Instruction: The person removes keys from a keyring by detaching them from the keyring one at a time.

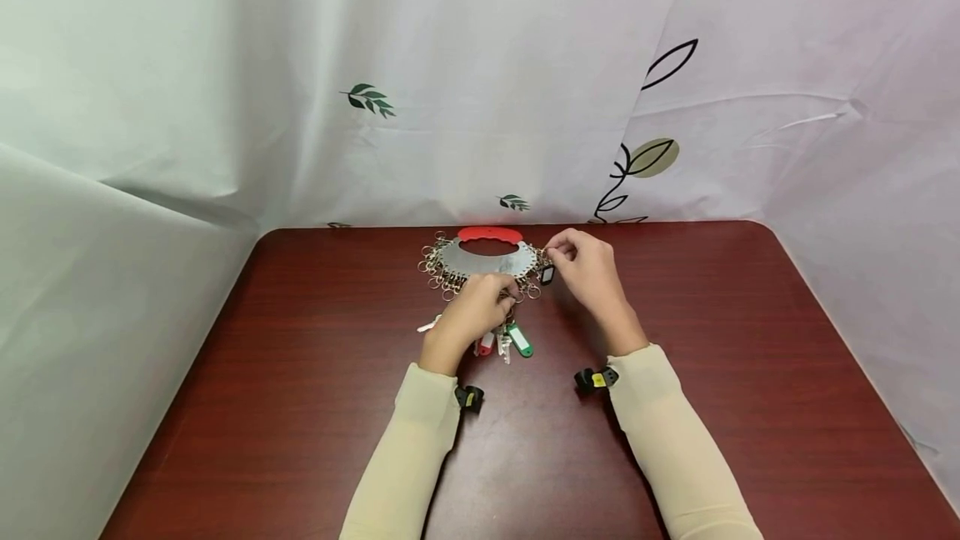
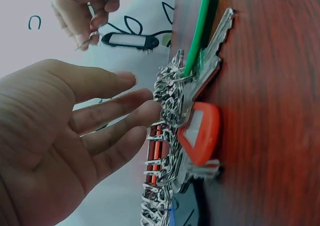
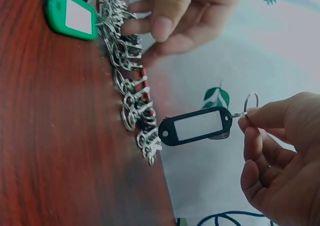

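A metal key holder plate with a red handle lies at the table's far side, many small clip rings along its curved edge. The right hand pinches a split ring between thumb and fingertip, and a black key tag hangs from it, by the plate's right end. Above the plate's near edge the left hand has its fingers loosely bent, fingertips close to the clip rings, gripping nothing. Below it hang a green key tag, a red key tag and several keys.
The dark red-brown wooden table ends at a white cloth printed with leaves, which also runs along both sides. Black wrist cameras sit on both sleeves.
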`<state>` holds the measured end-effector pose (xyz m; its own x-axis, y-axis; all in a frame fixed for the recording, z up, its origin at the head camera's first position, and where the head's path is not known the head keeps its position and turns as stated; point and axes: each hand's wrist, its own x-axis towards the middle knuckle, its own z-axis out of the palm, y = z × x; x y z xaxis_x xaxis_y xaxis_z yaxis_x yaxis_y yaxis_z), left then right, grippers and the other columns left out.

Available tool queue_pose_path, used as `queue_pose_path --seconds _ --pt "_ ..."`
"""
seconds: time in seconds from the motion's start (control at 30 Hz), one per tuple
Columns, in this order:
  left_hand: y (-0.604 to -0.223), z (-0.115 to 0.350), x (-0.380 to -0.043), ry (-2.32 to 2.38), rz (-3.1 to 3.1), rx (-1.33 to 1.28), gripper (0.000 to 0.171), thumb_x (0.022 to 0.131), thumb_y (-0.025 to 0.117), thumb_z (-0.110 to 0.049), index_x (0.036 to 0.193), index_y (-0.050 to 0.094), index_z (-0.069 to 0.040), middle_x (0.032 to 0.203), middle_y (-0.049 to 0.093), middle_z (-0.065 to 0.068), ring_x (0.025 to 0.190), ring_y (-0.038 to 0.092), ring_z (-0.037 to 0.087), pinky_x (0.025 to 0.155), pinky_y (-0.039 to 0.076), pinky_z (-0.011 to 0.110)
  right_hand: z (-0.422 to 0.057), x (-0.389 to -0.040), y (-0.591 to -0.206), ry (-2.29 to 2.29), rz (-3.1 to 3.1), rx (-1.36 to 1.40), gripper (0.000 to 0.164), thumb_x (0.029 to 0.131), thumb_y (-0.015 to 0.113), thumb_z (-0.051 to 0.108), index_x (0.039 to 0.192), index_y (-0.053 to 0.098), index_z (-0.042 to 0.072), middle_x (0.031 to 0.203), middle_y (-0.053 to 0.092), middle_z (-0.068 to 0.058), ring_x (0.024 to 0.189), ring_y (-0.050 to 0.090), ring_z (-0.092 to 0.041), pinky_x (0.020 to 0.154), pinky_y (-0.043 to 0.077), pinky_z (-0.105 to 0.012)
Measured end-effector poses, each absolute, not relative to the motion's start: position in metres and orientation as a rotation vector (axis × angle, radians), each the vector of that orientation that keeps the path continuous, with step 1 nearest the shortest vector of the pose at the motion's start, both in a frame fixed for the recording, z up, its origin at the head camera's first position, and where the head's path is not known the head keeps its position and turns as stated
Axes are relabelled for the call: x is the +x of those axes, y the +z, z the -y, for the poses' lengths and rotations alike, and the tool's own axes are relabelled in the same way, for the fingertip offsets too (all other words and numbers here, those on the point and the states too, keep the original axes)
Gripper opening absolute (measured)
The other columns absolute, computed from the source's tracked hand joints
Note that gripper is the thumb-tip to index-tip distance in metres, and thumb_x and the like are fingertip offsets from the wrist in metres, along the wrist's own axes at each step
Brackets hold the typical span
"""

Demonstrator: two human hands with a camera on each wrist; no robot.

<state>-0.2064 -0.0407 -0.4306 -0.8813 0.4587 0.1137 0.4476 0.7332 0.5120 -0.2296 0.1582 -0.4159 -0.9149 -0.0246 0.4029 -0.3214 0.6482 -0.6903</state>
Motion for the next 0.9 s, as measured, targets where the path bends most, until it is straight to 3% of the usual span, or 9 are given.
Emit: queue_pose_path --seconds 0.2,0.27,0.4,0.53,0.7,0.9 --pt "-0.426 0.046 -0.207 0.894 -2.908 0.718 0.014 0.09 0.065 -0.015 0.1 0.071 -0.009 0.093 0.071 0.002 0.068 0.058 0.013 0.067 0.053 0.032 -0.177 -0.229 -0.411 1.142 2.495 0.192 0.004 0.088 0.068 0.012 0.088 0.071 0.011 0.079 0.069 -0.006 0.071 0.06 -0.018 0.064 0.049 -0.036" --pt "-0.425 0.049 -0.206 0.908 -2.926 0.725 0.015 0.09 0.065 -0.017 0.101 0.071 -0.009 0.095 0.071 0.002 0.072 0.059 0.013 0.069 0.054 0.032 -0.185 -0.23 -0.41 1.13 2.487 0.178 0.004 0.089 0.068 0.012 0.088 0.071 0.011 0.079 0.07 -0.007 0.072 0.06 -0.018 0.065 0.049 -0.036" --pt "-0.423 0.057 -0.203 0.915 -2.987 0.774 0.022 0.09 0.067 -0.021 0.108 0.071 -0.007 0.106 0.072 0.005 0.095 0.064 0.016 0.085 0.055 0.036 -0.202 -0.234 -0.406 1.058 2.473 0.207 0.004 0.089 0.068 0.01 0.088 0.071 0.008 0.079 0.07 -0.009 0.072 0.06 -0.02 0.066 0.049 -0.039" --pt "-0.422 0.067 -0.198 0.89 -3.067 0.804 0.034 0.09 0.067 -0.027 0.118 0.068 -0.007 0.117 0.069 0.009 0.114 0.06 0.023 0.098 0.05 0.041 -0.222 -0.242 -0.402 0.957 2.481 0.264 0.004 0.089 0.067 0.008 0.088 0.071 0.006 0.081 0.07 -0.011 0.073 0.06 -0.023 0.067 0.049 -0.041" --pt "-0.42 0.08 -0.192 0.779 -3.136 0.824 0.043 0.091 0.065 -0.033 0.127 0.064 -0.01 0.124 0.066 0.011 0.119 0.054 0.028 0.102 0.046 0.047 -0.248 -0.251 -0.398 0.842 2.49 0.351 0.003 0.087 0.068 0.004 0.088 0.071 0.004 0.083 0.069 -0.013 0.073 0.058 -0.026 0.068 0.046 -0.044" --pt "-0.42 0.097 -0.185 0.645 -3.166 0.87 0.046 0.09 0.065 -0.036 0.128 0.061 -0.009 0.122 0.064 0.012 0.115 0.056 0.03 0.099 0.047 0.048 -0.271 -0.258 -0.394 0.724 2.573 0.448 0.005 0.085 0.069 0.004 0.09 0.071 0.003 0.088 0.071 -0.015 0.077 0.06 -0.029 0.072 0.048 -0.048"
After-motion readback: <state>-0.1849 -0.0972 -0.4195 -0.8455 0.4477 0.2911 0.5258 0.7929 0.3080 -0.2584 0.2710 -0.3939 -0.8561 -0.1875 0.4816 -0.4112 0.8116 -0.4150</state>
